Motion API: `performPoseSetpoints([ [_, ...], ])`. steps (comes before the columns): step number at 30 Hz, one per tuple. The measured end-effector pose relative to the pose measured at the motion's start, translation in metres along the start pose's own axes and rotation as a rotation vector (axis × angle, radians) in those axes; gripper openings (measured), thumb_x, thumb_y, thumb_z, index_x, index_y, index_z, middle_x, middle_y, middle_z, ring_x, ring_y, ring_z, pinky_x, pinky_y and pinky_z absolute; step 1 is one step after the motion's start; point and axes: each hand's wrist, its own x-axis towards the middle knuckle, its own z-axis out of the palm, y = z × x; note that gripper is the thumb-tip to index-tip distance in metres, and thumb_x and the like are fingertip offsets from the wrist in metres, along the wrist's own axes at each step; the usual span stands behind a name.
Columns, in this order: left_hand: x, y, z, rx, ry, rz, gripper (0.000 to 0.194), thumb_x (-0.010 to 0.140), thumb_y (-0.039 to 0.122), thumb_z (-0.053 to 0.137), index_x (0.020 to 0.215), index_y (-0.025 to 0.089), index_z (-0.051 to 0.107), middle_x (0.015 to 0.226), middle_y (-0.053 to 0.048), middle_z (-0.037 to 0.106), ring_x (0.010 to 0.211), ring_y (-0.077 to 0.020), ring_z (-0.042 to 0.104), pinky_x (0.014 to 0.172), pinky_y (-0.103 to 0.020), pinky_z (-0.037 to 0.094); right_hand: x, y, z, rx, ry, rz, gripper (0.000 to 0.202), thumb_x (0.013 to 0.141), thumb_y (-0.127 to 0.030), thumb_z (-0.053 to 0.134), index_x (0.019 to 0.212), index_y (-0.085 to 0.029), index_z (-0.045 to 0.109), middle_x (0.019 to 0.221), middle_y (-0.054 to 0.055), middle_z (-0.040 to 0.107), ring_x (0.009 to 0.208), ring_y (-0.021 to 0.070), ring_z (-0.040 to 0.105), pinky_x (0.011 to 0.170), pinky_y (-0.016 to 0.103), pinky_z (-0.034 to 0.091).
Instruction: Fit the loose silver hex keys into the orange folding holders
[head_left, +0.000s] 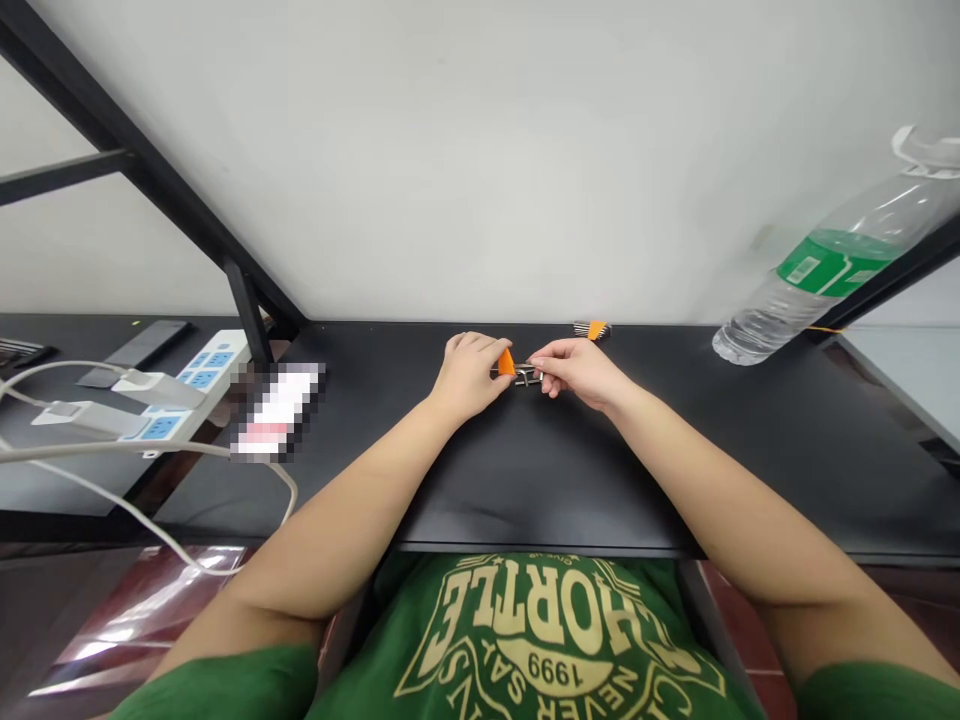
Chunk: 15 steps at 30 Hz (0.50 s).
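Note:
My left hand [474,372] is closed around an orange holder [507,362], which stands out between the thumb and fingers. Several short metal rods that look like hex keys [528,375] stick out of its right side, low over the black table. From the right, my right hand [574,370] pinches the end of one of these metal keys between thumb and fingertips. Part of the holder is covered by my left fingers. Behind my right hand, against the wall, lies a second bundle of metal keys [595,329] with an orange holder.
The black table [540,480] meets a white wall. At the right a water bottle [817,270] with a green label stands. On the left are a blurred-out phone [279,410], a white power strip [195,385] with plugged-in chargers, trailing white cables and a black metal frame [172,190].

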Motion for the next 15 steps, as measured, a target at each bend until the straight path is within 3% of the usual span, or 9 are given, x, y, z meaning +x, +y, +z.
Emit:
performPoseSetpoints([
  [6, 0.001, -0.004, 0.004, -0.094, 0.008, -0.048, 0.041, 0.085, 0.036, 0.073, 0.124, 0.026, 0.067, 0.114, -0.007, 0.075, 0.110, -0.0271, 0.067, 0.106, -0.046, 0.046, 0.001, 0.003, -0.001, 0.149, -0.064, 0.034, 0.029, 0.083, -0.033, 0.086, 0.101, -0.013, 0.077, 0.066, 0.003, 0.070, 0.059, 0.0105, 0.066, 0.056, 0.019, 0.058],
  [10, 0.001, -0.007, 0.005, -0.151, 0.024, -0.022, 0.040, 0.084, 0.034, 0.072, 0.123, 0.024, 0.068, 0.109, -0.006, 0.076, 0.105, -0.0246, 0.068, 0.102, -0.042, 0.049, 0.002, 0.009, 0.002, 0.150, -0.147, 0.043, 0.034, 0.086, -0.038, 0.082, 0.111, -0.017, 0.074, 0.068, -0.001, 0.068, 0.054, 0.0091, 0.063, 0.049, 0.018, 0.055],
  [15, 0.001, -0.003, 0.004, -0.163, 0.001, 0.026, 0.039, 0.083, 0.031, 0.071, 0.122, 0.025, 0.068, 0.110, -0.004, 0.076, 0.110, -0.0242, 0.067, 0.103, -0.041, 0.048, 0.000, 0.011, 0.011, 0.110, -0.165, 0.045, 0.032, 0.086, -0.043, 0.081, 0.103, -0.020, 0.066, 0.078, -0.002, 0.069, 0.053, 0.0086, 0.064, 0.046, 0.018, 0.054],
])
